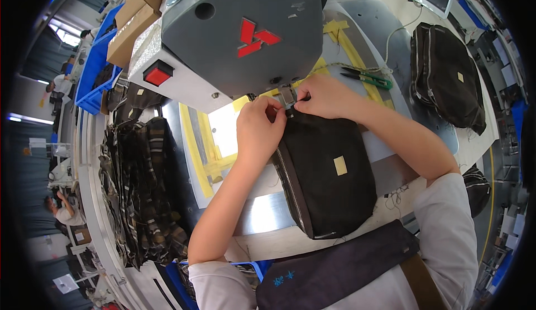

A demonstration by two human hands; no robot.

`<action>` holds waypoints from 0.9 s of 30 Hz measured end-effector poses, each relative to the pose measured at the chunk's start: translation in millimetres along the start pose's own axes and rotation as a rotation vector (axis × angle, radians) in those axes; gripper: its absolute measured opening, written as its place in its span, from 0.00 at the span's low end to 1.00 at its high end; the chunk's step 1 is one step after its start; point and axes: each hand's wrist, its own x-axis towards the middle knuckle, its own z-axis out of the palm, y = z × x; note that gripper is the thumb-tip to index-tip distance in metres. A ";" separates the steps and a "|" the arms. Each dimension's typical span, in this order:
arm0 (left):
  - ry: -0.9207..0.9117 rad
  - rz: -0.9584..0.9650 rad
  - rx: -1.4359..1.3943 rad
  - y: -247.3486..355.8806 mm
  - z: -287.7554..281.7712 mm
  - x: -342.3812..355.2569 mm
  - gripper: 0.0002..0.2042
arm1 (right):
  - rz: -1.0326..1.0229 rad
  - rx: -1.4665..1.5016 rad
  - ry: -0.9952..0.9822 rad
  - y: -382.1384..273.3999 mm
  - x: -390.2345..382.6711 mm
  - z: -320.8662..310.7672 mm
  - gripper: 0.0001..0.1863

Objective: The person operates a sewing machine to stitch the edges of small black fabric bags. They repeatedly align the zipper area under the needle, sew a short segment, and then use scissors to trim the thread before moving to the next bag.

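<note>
A dark brown fabric bag (329,159), with a zipper along its left side and a small pale yellow label (340,165), lies in front of me. Its far end reaches under the grey sewing machine head (223,36). My left hand (259,128) is closed in a pinch at the bag's far left corner. My right hand (324,98) pinches at the same far end, beside a small metal part (287,96) of the machine. The fingers nearly meet there and partly hide what they grip.
Green-handled thread snips (368,79) lie beyond my right hand on the taped worktop. Another dark bag (449,78) lies at the right. Plaid fabric pieces (148,181) are heaped at the left, near blue bins (92,86) and cardboard boxes (131,28). A red switch (158,74) sits on the machine.
</note>
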 end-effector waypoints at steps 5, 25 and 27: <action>0.014 -0.020 -0.010 0.7 4.3 9.7 0.06 | 0.050 0.022 -0.073 2.1 9.5 -13.5 0.14; -0.055 -0.041 -0.067 -3.7 3.4 24.3 0.08 | 0.010 0.010 0.123 16.7 29.8 -2.7 0.11; -0.083 0.048 -0.070 -1.4 -2.7 16.7 0.07 | 0.009 0.003 0.089 16.1 29.8 -3.8 0.11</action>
